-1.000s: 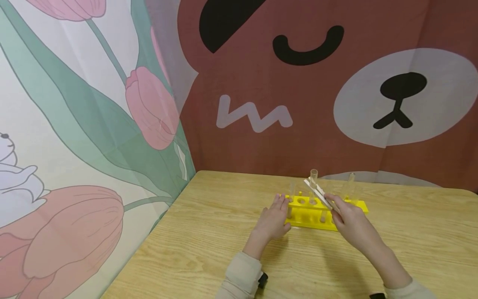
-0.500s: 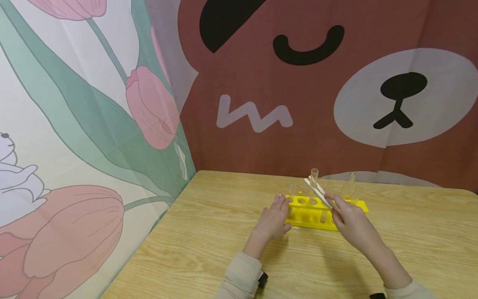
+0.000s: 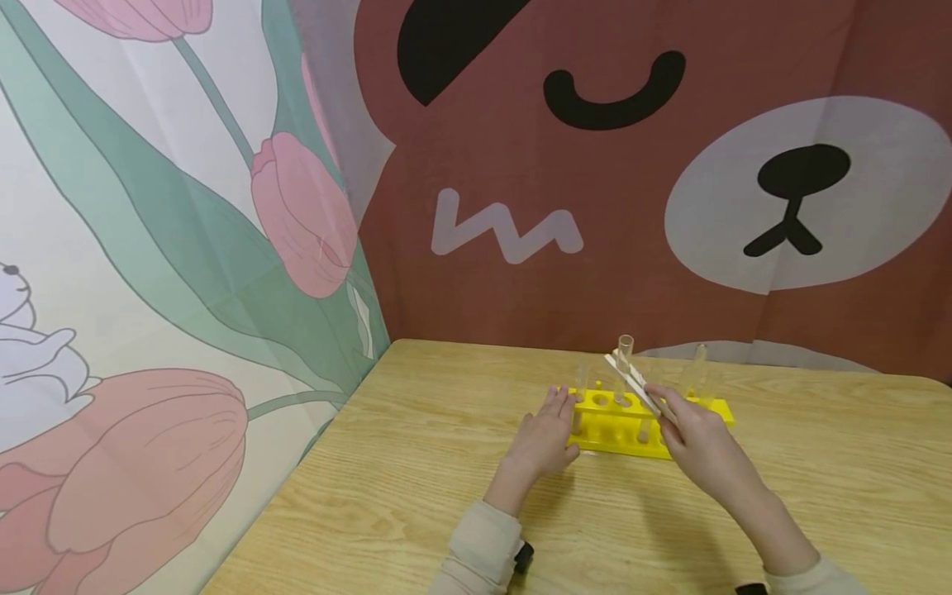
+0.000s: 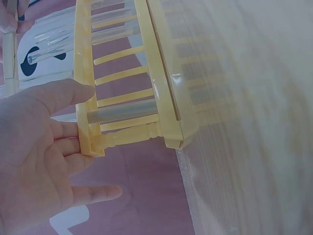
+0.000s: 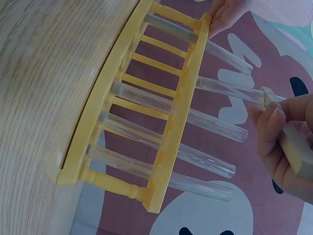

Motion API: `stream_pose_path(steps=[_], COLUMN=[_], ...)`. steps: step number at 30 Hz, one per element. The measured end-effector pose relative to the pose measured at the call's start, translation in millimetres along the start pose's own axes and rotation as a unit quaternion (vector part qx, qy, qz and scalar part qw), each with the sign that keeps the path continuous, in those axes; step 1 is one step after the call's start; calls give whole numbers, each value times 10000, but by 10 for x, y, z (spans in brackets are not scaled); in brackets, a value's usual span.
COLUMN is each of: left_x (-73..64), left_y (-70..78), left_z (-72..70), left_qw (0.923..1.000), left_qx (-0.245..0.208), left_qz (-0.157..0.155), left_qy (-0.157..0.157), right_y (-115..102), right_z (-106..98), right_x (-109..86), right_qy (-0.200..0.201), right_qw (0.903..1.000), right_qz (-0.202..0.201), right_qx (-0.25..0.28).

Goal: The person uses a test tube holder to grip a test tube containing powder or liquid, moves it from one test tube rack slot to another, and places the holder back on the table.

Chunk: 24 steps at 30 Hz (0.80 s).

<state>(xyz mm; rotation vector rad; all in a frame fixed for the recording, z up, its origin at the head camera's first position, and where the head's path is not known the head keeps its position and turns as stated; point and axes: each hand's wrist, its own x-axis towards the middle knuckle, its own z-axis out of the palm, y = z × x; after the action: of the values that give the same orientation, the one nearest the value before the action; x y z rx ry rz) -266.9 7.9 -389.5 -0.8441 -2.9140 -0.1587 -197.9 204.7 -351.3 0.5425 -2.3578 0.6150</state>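
Note:
A yellow test tube rack (image 3: 617, 450) stands on the table, with several clear glass test tubes in its holes. My left hand (image 3: 541, 438) grips the rack's left end; in the left wrist view the thumb (image 4: 73, 93) lies on the top plate, with fingers behind it. My right hand (image 3: 702, 442) holds a wooden test tube clamp (image 3: 635, 384) that grips an upright test tube (image 3: 625, 351). In the right wrist view this tube (image 5: 225, 89) has its lower end right at the top plate, and the space below that spot shows no tube.
Standing tubes (image 5: 210, 125) rise from the rack close to the right hand. The wooden table (image 3: 416, 454) extends around the rack. Behind it hangs a cloth (image 3: 506, 306) printed with a bear, and a tulip-print cloth (image 3: 186, 289) hangs on the left.
The clamped test tube has shifted very slightly above the rack. Both hands and the rack keep their places.

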Motion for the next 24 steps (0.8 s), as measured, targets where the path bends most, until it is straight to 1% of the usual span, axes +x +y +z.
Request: stream_pose_path(steps=[7,16,24], left_x=[2,-5,0], left_y=[8,9,7], left_z=[-7,-5,-5], left_qw=[10000,10000,10000], left_qx=[9,-64,40], left_qz=[-22,0,-9], left_qy=[2,29,17], right_y=[-10,-21,-24], right_z=[-2,-4,7], right_x=[2,2,1], right_qy=[-21,-82,-107], right_qw=[10000,9999,9998], right_qz=[8,140,156], right_qx=[37,57,81])
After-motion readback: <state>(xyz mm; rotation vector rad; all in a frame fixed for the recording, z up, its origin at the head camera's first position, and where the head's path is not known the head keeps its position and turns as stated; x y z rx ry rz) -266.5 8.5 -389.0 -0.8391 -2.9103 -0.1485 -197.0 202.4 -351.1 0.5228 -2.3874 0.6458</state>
